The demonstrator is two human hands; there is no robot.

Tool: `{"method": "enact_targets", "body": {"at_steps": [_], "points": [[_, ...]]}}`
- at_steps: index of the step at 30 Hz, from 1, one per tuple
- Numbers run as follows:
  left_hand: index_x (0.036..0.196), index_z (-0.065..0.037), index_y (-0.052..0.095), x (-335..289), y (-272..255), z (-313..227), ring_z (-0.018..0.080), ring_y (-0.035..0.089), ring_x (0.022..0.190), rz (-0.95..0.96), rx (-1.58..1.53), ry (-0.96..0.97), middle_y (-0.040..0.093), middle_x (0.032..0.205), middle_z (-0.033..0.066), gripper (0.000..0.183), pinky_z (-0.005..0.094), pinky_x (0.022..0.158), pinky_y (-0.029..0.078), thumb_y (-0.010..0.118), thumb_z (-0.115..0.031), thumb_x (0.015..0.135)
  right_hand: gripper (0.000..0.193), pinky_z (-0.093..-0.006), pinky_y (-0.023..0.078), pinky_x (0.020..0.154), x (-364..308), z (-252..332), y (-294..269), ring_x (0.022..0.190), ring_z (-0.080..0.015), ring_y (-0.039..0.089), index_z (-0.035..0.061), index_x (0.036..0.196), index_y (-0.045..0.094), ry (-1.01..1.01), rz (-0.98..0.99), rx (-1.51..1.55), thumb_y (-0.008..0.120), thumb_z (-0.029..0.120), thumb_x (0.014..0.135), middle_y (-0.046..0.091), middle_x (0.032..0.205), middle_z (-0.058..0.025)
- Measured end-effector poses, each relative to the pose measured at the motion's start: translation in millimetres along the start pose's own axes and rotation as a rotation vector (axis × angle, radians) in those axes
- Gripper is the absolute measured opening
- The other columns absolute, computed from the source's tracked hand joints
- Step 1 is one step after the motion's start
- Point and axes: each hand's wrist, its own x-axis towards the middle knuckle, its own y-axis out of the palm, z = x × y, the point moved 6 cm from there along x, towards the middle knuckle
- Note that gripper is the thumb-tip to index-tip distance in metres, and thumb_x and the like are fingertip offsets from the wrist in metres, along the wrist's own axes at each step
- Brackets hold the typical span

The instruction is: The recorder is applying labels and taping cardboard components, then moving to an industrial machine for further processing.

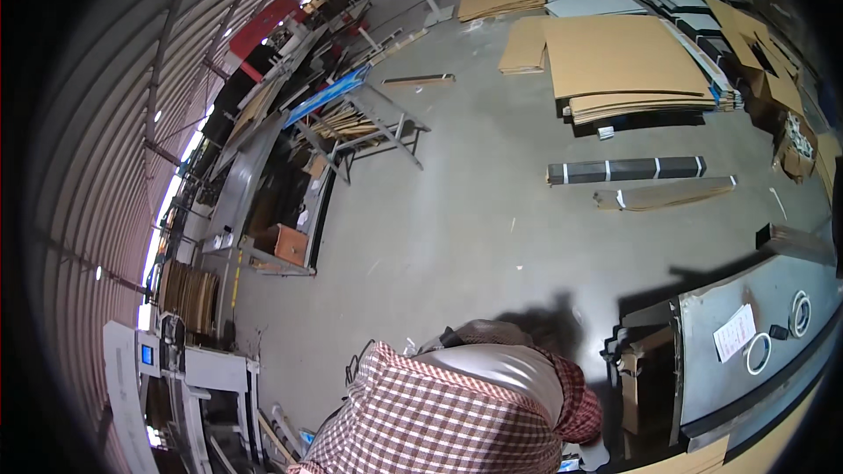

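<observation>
A brown-and-white checked shirt (439,417) over a light undershirt (500,369) fills the bottom middle of the head view. Its bunched, reddish checked sleeve (580,408) hangs down on the right side. Just below that sleeve is a small pale grey shape (595,456); I cannot make out whether it is my right hand. My left hand is not seen. What either hand holds or touches is hidden by the clothing and the lower edge. To the right, a grey metal-topped table (702,386) carries two white rolls of tape (799,314), a paper sheet (734,333) and a small black object (778,332).
Stacked brown cardboard sheets (628,57) lie at the far right. Closer, a strapped dark bundle (628,170) rests on the floor beside a brownish one (667,194). On the left stand a grey machine (215,370) with a small screen and a metal bench (250,167). A blue-topped stand (327,96) is farther back.
</observation>
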Motion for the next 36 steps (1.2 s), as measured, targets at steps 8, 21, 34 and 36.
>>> {"method": "enact_targets", "body": {"at_steps": [8, 21, 34, 36], "points": [[0.093, -0.008, 0.065, 26.1, 43.1, -29.4, 0.0282, 0.061, 0.063, 0.046, 0.064, 0.154, 0.062, 0.073, 0.0087, 0.028, 0.0424, 0.054, 0.045, 0.062, -0.035, 0.085, 0.021, -0.0345, 0.05, 0.059, -6.6, 1.4, -9.0, 0.069, -0.0208, 0.065, 0.0017, 0.098, 0.066, 0.032, 0.004, -0.059, 0.058, 0.007, 0.08, 0.068, 0.082, -0.0151], [0.069, -0.009, 0.069, 40.9, 137.6, -77.2, 0.0366, 0.064, 0.061, 0.231, 0.328, 0.182, 0.065, 0.069, 0.0194, 0.025, 0.0457, 0.053, 0.05, 0.063, -0.033, 0.071, 0.024, -0.0374, 0.05, 0.062, -114.0, -16.0, -42.4, 0.071, -0.0246, 0.066, 0.0037, 0.103, 0.066, 0.192, -0.084, -0.065, 0.054, 0.011, 0.083, 0.068, 0.085, -0.0176], [0.127, -0.008, 0.049, 31.6, 84.1, -156.6, 0.0326, 0.061, 0.051, 0.481, 0.513, 0.216, 0.061, 0.06, 0.0124, 0.049, 0.0459, 0.051, 0.049, 0.055, -0.039, 0.089, 0.023, -0.0444, 0.052, 0.068, -195.4, -149.2, -63.2, 0.081, -0.029, 0.07, 0.0109, 0.089, 0.073, 0.323, 0.154, -0.903, 0.054, 0.019, 0.08, 0.071, 0.087, -0.015], [0.129, -0.003, 0.046, 44.1, 90.6, -157.8, 0.0382, 0.064, 0.064, 0.561, 0.46, 0.276, 0.065, 0.072, 0.0197, 0.057, 0.0475, 0.059, 0.051, 0.055, -0.043, 0.089, 0.025, -0.0469, 0.051, 0.07, -230.5, -219.9, -45.1, 0.084, -0.0319, 0.069, 0.0094, 0.092, 0.072, 0.444, 0.141, -0.693, 0.051, 0.02, 0.084, 0.07, 0.09, -0.0179]]}}
